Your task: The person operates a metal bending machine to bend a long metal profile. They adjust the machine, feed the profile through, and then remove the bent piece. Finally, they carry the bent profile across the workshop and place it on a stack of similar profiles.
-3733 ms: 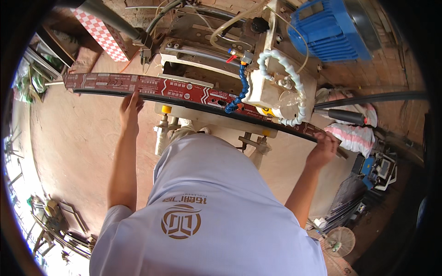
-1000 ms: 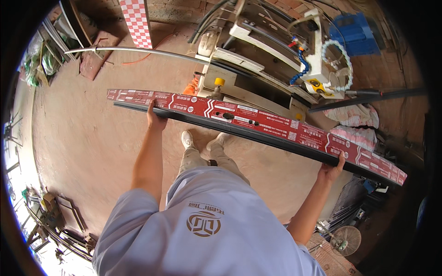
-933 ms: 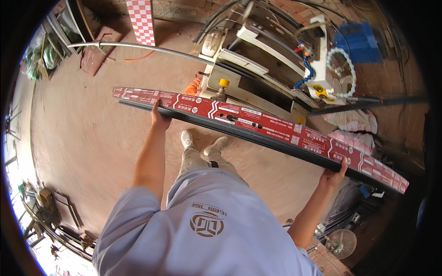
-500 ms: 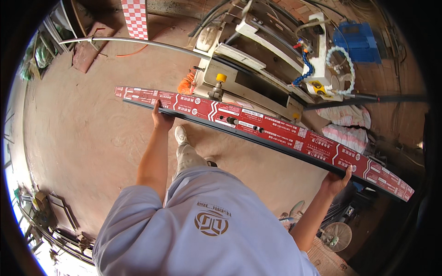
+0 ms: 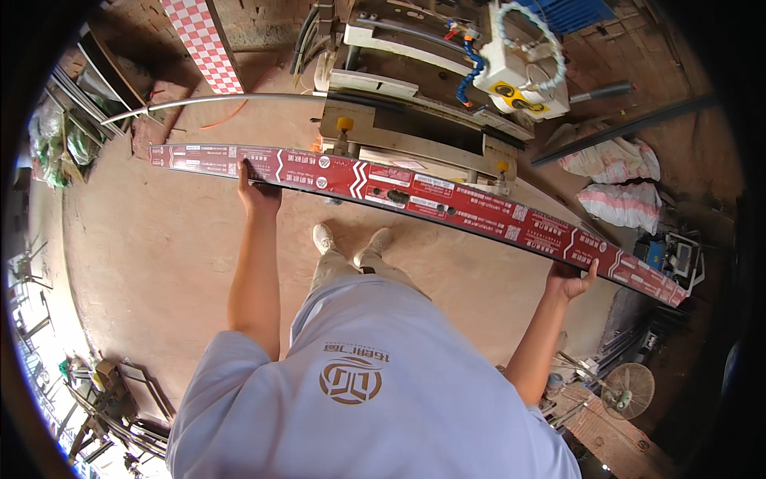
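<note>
A long metal profile bar (image 5: 479,209), covered in red printed film with white zigzag stripes, spans the view in front of me. Several holes are cut near its middle. My left hand (image 5: 259,196) is closed around its left part, thumb up over the near face. My right hand (image 5: 571,279) grips the bar toward its right end, thumb on the red face and the other fingers mostly hidden underneath. Just beyond the bar stands a white machine (image 5: 431,92) with a yellow-capped knob clamp (image 5: 343,128), which shows right above the bar's far edge.
The machine's head (image 5: 519,84) carries a blue segmented hose (image 5: 472,70). A curved metal rail (image 5: 239,97) runs left from the machine. White and pink sacks (image 5: 618,206) lie at right. Behind me at right stands a fan (image 5: 627,389); a checkered board (image 5: 201,44) leans at far left.
I have stepped toward the machine, and both shoes now show side by side. The bar has come closer to the machine and tilts less. Both hands keep hold of it.
</note>
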Demonstrator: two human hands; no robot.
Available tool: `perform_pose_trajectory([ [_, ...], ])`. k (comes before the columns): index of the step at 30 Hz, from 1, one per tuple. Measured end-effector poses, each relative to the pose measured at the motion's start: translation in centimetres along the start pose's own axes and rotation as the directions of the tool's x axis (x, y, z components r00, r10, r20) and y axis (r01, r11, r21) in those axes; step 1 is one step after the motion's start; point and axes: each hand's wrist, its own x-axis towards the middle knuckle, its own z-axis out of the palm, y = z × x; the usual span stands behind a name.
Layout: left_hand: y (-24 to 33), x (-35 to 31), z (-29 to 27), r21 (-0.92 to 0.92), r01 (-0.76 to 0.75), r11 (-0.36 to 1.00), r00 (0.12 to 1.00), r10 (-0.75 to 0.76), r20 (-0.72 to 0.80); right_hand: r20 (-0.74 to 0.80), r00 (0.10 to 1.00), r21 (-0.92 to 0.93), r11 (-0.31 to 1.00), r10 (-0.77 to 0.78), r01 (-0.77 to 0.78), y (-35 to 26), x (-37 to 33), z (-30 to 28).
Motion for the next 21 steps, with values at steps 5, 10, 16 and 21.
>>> perform_pose_trajectory([
  [5,0.0,-4.3,4.1,0.043,-0.082,0.996,0.996,0.083,-0.022,-0.061,0.996,0.070,0.996,0.061,-0.056,-0.2,3.7,-3.9],
  [10,0.1,-6.9,5.7,0.077,-0.140,0.987,0.989,0.143,-0.042,-0.088,0.985,0.088,0.987,0.145,-0.138,1.3,6.2,-6.9],
  [16,-0.2,-7.4,4.7,0.113,-0.158,0.981,0.978,0.171,-0.119,-0.183,0.959,0.092,0.975,0.216,-0.202,5.6,8.4,-10.5],
  [21,-1.4,-6.5,2.2,0.123,-0.164,0.979,0.982,0.174,-0.069,-0.219,0.939,0.112,0.963,0.266,-0.247,8.3,9.5,-13.1],
])
